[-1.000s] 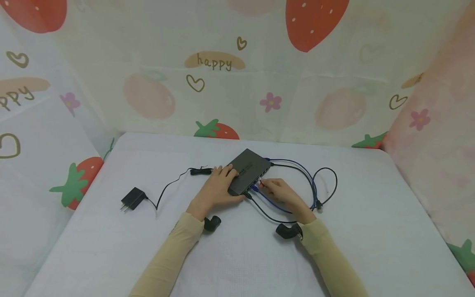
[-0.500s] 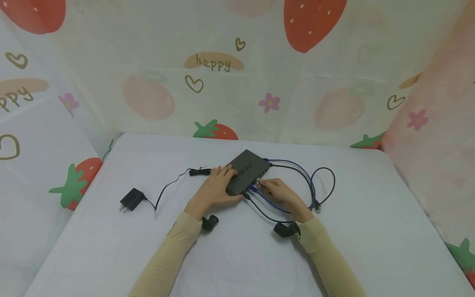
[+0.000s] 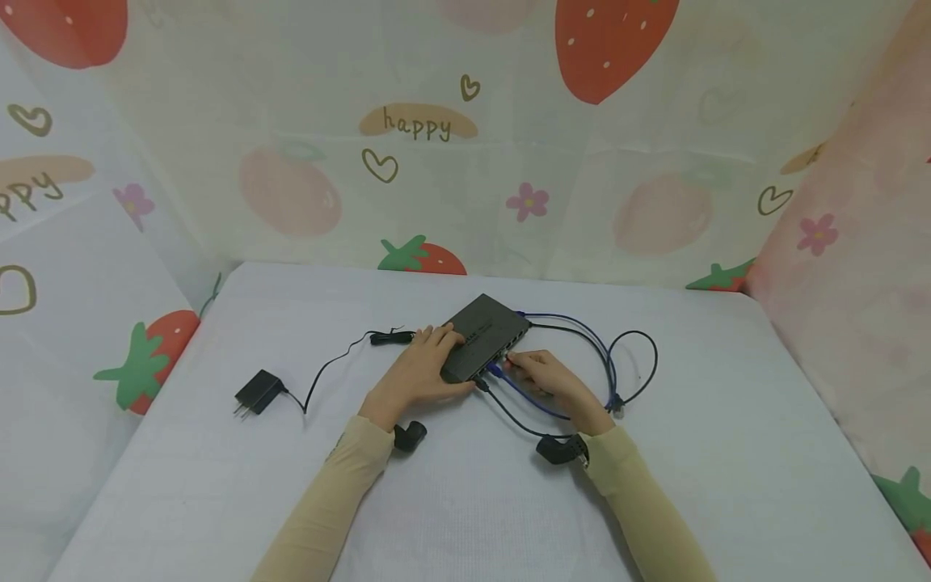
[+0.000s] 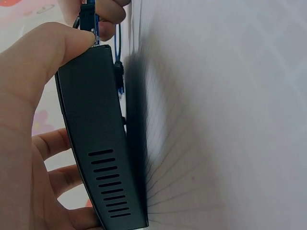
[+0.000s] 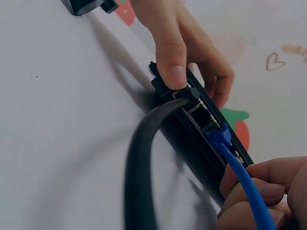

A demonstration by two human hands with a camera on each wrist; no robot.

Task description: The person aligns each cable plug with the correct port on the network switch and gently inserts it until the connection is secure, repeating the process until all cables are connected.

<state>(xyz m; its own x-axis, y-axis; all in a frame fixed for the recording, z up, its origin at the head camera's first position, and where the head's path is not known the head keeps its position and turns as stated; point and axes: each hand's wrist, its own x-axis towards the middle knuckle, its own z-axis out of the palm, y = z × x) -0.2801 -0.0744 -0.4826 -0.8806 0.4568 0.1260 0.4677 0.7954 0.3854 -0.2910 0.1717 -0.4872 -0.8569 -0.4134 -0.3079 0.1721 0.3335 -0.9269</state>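
A black network switch (image 3: 486,330) lies on the white table. My left hand (image 3: 416,373) grips its left end, with the thumb over the port-side corner and the fingers at the opposite side, as the left wrist view shows. Beside that thumb, a black cable (image 5: 139,163) is plugged into a port. A blue plug (image 5: 219,136) sits further along the same row. My right hand (image 3: 556,381) has thumb and curled fingers pinched together against the ports, right of the blue plug. Between its fingertips is a small pale plug, mostly hidden.
Blue and black cables (image 3: 611,368) loop to the right of the switch and meet in a bundle. A black power adapter (image 3: 260,390) lies at left, its cord running to a tied coil (image 3: 391,337). Black wrist cameras (image 3: 560,449) hang below both wrists.
The cable bundle on the right has shifted slightly to the left. Both hands stay almost still at the switch, and the whole head view has drifted a little.
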